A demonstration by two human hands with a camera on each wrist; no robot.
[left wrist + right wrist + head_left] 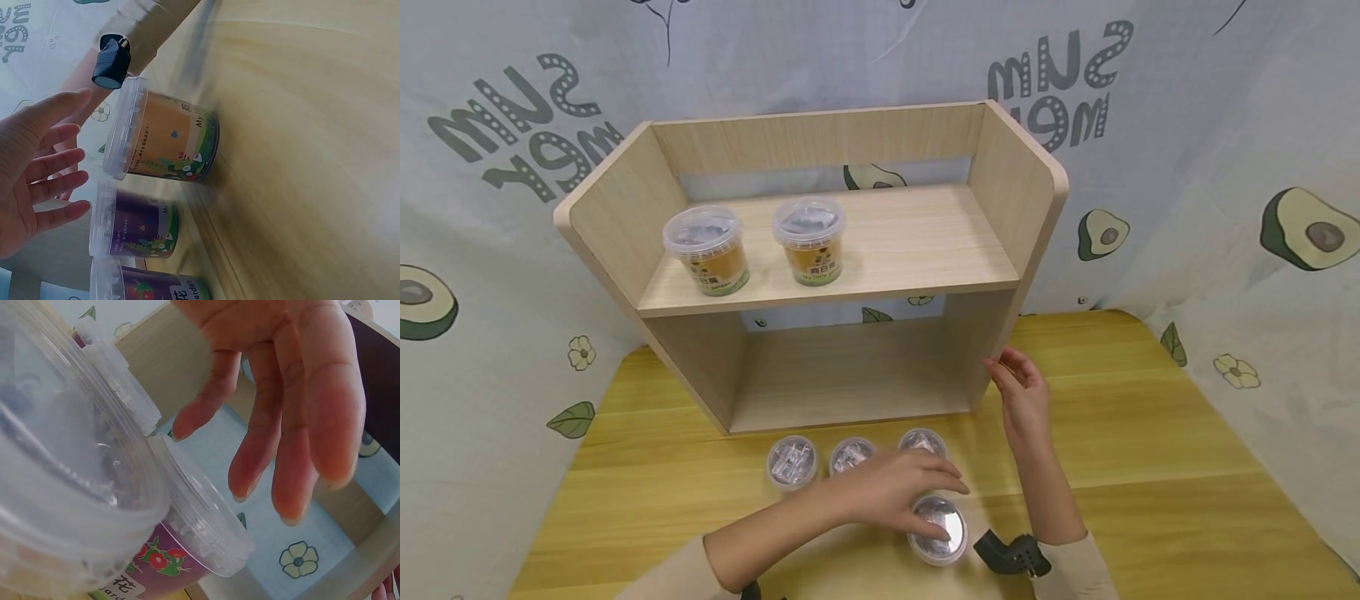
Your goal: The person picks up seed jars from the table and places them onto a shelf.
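My left hand (pixel 891 487) hovers with spread fingers over an orange-labelled lidded plastic cup (pixel 938 540) on the table. In the left wrist view its fingers stand apart from the lid of that cup (pixel 172 137), holding nothing. A purple-labelled cup (pixel 144 222) stands behind it, and another purple one (pixel 162 284) beside that. The left forearm and hand partly cover this row in the head view. My right hand (pixel 1024 400) touches the front edge of the wooden shelf's right side panel (pixel 973 367) with bent fingers; whether they press it is unclear.
The two-tier wooden shelf (pixel 917 250) stands at the table's back. Two orange-labelled cups (pixel 718 268) (pixel 816 260) sit on its upper board, toward the left. Another lidded cup (pixel 792 462) is on the table before it. A patterned cloth (pixel 1225 292) hangs behind.
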